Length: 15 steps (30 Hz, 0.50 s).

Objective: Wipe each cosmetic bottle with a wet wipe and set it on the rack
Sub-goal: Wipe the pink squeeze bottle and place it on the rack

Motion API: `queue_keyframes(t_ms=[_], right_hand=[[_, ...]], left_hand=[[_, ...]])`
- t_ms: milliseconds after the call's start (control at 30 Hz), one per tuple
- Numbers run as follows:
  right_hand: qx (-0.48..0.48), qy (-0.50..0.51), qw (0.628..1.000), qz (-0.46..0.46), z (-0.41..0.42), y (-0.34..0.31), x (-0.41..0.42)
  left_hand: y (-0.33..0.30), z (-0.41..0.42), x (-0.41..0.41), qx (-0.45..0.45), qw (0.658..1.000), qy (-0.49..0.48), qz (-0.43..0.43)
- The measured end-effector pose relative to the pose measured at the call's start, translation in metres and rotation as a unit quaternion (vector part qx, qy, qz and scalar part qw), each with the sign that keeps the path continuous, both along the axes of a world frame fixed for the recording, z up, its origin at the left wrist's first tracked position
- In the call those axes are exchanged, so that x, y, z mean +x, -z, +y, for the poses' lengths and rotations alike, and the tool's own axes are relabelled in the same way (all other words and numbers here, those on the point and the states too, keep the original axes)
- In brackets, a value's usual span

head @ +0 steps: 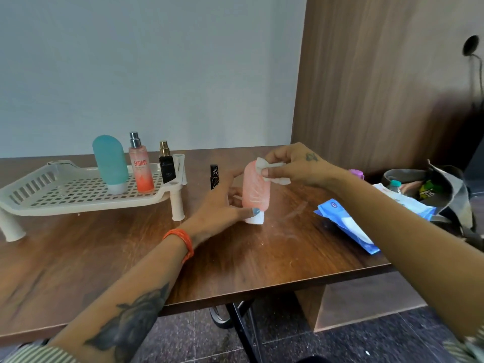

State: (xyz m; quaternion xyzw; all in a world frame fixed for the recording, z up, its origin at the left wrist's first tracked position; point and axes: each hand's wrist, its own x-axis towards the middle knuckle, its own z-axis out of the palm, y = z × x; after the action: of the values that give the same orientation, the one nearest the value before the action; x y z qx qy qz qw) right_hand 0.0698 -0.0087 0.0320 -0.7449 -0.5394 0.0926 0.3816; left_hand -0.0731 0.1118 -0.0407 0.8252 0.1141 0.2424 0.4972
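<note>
wood table [235, 258] | open grey bag [445, 195] far right edge | dark tile floor [366, 344]

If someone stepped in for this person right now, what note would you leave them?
Left hand steadies the pink bottle, standing cap-down on the table.
Right hand pinches the wet wipe against the bottle's top.
Done: teal bottle, pink spray and black perfume stand on the rack.
Left: finish wiping the pink bottle and rack it, then the black tube standing beside the rack.

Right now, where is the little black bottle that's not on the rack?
The black bottle stands upright on the table, between the rack and the pink bottle.
</note>
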Motion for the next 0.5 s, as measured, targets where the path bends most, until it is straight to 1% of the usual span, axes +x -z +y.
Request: queue_keyframes(t_ms=[67, 133, 200, 267, 300, 400, 500], right_hand=[[0.01, 0.014, 1.0, -0.01, 0.003, 0.007, -0.001], [0.042, 0.036, 0.998, -0.007, 0.007, 0.011, -0.003], [0.12, 0.075, 0.989, -0.036, 0.012, 0.015, -0.006], [0.216, 0.147, 0.959, -0.108, 0.017, 0.02, -0.006], [0.25, 0.167, 0.945, -0.132, 0.019, 0.024, -0.006], [0.286, 0.146, 0.932, -0.167, 0.028, 0.043, -0.01], [0.317, 0.105, 0.905, -0.265, 0.033, 0.067, -0.011]], left_hand=[[0.003, 0.0, 0.0, -0.021, 1.0, 0.0, 0.012], [0.003, 0.001, 0.003, -0.059, 0.998, 0.0, 0.015], [0.001, 0.005, 0.005, -0.084, 0.996, 0.0, 0.018], [-0.004, 0.011, 0.006, -0.078, 0.997, 0.001, 0.028], [-0.005, 0.012, 0.007, -0.066, 0.997, -0.001, 0.034], [-0.001, 0.013, 0.008, -0.03, 0.999, -0.014, 0.03], [0.005, 0.012, 0.008, -0.01, 1.0, -0.023, 0.003]])
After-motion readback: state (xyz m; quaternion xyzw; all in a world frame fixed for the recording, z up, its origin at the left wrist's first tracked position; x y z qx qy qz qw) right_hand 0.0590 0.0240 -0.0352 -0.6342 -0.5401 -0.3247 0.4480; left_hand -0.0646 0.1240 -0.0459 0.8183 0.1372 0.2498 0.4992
